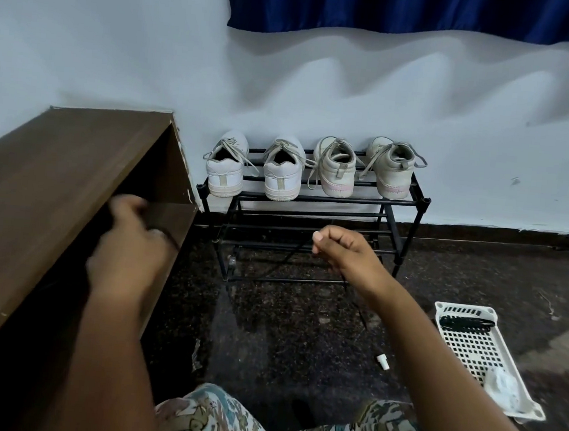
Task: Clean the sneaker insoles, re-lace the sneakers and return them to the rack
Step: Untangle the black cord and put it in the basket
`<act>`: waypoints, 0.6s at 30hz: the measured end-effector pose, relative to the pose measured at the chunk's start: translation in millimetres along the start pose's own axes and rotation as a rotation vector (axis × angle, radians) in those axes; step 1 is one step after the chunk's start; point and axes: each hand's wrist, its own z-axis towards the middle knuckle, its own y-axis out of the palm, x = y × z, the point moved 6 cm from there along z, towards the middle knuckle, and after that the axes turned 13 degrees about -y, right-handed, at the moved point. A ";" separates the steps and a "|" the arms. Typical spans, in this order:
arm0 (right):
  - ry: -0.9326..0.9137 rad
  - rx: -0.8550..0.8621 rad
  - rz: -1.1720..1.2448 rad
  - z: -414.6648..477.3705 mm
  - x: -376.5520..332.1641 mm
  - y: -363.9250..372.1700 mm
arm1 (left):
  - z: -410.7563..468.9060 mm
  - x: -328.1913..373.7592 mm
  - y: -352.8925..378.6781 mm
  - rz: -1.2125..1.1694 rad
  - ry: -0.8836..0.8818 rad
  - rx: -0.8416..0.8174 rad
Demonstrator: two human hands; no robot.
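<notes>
The right hand's fingertips (320, 237) are curled in, thumb against forefinger, pinching a thin dark lace (361, 308) that trails down from the right hand (345, 255) to the floor. The left hand (130, 236) reaches into the brown cabinet (57, 161) and is blurred. A dark strand shows by its fingers, but I cannot tell whether they grip it. Beyond the hands, 4 white sneakers (281, 177) stand heels outward on the top tier of the black rack (312, 197), with pale laces hanging loose. A white basket (470, 352) on the right holds a second black lace (466, 323) and a crumpled white cloth (503, 387). The likely trouble is the trailing end: dark on a dark speckled floor, it is easy to lose or could catch a rack bar, and a light pinch could let it slip. The sneakers' dangling laces could also snag between the bars. No brand, label or writing can be read.
</notes>
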 end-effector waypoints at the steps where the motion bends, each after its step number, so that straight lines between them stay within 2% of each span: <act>1: -0.022 -0.017 -0.001 0.8 -2.0 8.4 | -6.7 4.4 20.1 0.151 0.026 -0.174; 3: -0.060 -0.044 -0.011 2.2 -4.7 24.1 | -33.2 13.8 60.1 0.304 0.098 -0.552; 5: -0.097 -0.075 -0.010 4.5 -5.1 39.3 | -52.4 27.0 81.8 0.281 0.136 -0.737; 8: -0.156 -0.129 0.001 7.1 -5.3 58.7 | -57.7 41.5 93.5 0.156 0.198 -0.766; 11: -0.164 -0.115 0.014 9.6 -5.4 62.7 | -57.1 46.1 97.1 0.098 0.227 -0.701; 18: -0.083 -0.153 -0.028 8.7 -5.4 55.7 | -48.9 47.7 85.4 0.144 0.291 -0.580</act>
